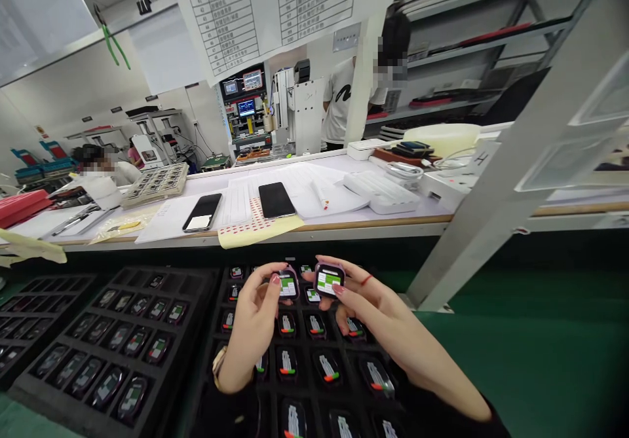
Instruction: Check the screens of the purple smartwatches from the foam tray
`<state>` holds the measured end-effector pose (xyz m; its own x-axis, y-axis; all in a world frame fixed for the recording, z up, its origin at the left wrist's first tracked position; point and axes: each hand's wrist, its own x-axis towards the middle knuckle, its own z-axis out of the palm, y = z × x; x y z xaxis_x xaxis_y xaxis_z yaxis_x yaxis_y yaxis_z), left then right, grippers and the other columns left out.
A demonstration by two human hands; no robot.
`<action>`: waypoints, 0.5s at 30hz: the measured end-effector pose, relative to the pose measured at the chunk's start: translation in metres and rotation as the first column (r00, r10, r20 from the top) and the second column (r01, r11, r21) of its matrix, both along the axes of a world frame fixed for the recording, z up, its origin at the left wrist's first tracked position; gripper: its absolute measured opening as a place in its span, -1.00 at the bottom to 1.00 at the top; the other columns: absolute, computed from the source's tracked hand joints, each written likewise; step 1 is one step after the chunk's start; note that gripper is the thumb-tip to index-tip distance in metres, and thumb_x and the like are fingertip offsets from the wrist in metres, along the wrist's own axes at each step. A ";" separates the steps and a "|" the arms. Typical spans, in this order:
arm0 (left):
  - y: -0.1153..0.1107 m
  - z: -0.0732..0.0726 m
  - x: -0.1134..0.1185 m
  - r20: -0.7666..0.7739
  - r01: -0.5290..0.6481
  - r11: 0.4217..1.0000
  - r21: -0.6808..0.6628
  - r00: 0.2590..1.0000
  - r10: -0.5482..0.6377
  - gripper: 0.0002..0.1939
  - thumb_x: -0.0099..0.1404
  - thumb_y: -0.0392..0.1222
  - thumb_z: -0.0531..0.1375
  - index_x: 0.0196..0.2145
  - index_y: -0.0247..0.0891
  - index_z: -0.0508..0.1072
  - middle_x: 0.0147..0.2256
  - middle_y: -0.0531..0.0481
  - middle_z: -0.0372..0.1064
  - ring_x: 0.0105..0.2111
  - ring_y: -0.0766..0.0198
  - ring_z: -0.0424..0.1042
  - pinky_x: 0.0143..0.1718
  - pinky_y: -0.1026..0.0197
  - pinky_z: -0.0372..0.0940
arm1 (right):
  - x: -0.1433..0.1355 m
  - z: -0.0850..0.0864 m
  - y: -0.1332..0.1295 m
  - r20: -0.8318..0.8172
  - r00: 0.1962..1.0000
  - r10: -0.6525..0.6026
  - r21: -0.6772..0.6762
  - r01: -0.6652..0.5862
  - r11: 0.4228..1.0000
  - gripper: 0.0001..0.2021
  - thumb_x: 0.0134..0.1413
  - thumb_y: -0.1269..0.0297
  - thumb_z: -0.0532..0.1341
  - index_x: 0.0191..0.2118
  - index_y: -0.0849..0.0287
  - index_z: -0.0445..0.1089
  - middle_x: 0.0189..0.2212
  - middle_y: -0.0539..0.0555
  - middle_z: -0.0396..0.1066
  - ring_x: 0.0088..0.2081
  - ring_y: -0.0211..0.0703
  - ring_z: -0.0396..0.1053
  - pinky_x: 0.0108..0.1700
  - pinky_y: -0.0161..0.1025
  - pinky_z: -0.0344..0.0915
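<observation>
My left hand (259, 306) is closed around a smartwatch body (287, 285), its thumb lying at the edge of the lit green and white screen. In my right hand (361, 297) is a second smartwatch body (328, 281) with a purplish rim, and the thumb rests on its screen, which is also green and white. Both watches are held side by side above a black foam tray (310, 343). Rows of similar watches sit in the tray's pockets, several with lit screens showing red and green bars. My hands and forearms hide part of the tray.
More foam trays of watches (111, 359) lie to the left. On the bench ahead are two phones (276, 200) (202, 213), papers (324, 192) and a white power strip (381, 192). A metal post (472, 228) rises at right. Other people (339, 101) are beyond the bench.
</observation>
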<state>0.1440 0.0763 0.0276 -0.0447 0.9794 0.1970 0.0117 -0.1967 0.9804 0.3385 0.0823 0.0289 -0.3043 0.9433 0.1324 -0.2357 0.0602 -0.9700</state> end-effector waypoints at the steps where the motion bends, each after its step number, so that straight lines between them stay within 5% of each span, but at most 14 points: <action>1: -0.001 0.001 0.000 -0.001 0.005 1.000 -0.001 1.000 -0.005 -0.68 0.42 0.05 0.16 -0.03 -0.18 0.51 -0.27 -0.01 0.47 -0.44 0.39 0.35 -0.43 0.35 0.24 | -0.001 0.001 0.000 0.004 1.000 -0.007 0.012 0.007 1.000 -0.45 0.29 -0.08 0.33 0.25 0.06 0.29 -0.16 0.08 0.46 -0.36 -0.15 0.33 -0.40 -0.32 0.40; 3: -0.003 0.002 0.000 0.002 0.035 0.999 -0.001 0.999 -0.035 -0.67 0.43 0.04 0.15 0.00 -0.18 0.50 -0.34 0.02 0.44 -0.48 0.40 0.33 -0.43 0.34 0.23 | -0.002 0.001 0.001 0.005 1.000 -0.020 0.028 0.020 0.999 -0.42 0.25 -0.08 0.37 0.23 0.08 0.29 -0.15 0.10 0.45 -0.33 -0.13 0.34 -0.46 -0.35 0.36; 8: -0.006 -0.001 -0.002 0.018 0.128 0.992 0.006 0.992 -0.128 -0.70 0.45 -0.09 0.14 0.06 -0.15 0.48 -0.30 0.02 0.48 -0.42 0.38 0.34 -0.35 0.33 0.25 | -0.005 -0.001 0.004 -0.023 0.998 -0.062 -0.013 0.062 0.998 -0.37 0.13 -0.17 0.43 0.11 0.18 0.37 -0.51 -0.02 0.37 -0.50 -0.19 0.27 -0.59 -0.41 0.24; 15: -0.004 -0.004 0.003 0.022 0.180 0.983 0.031 0.983 -0.181 -0.64 0.32 -0.16 0.31 0.06 -0.13 0.45 -0.05 -0.05 0.50 -0.17 0.26 0.43 -0.18 0.29 0.32 | -0.005 -0.003 0.003 -0.128 0.984 -0.120 -0.061 0.113 0.992 -0.46 0.16 -0.23 0.38 -0.02 0.16 0.45 -0.28 0.12 0.48 -0.46 -0.20 0.34 -0.60 -0.42 0.24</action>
<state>0.1465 0.0720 0.0237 0.1274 0.9657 0.2264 -0.0503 -0.2216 0.9738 0.3332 0.0849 0.0260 -0.1749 0.9781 0.1127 -0.3551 0.0441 -0.9338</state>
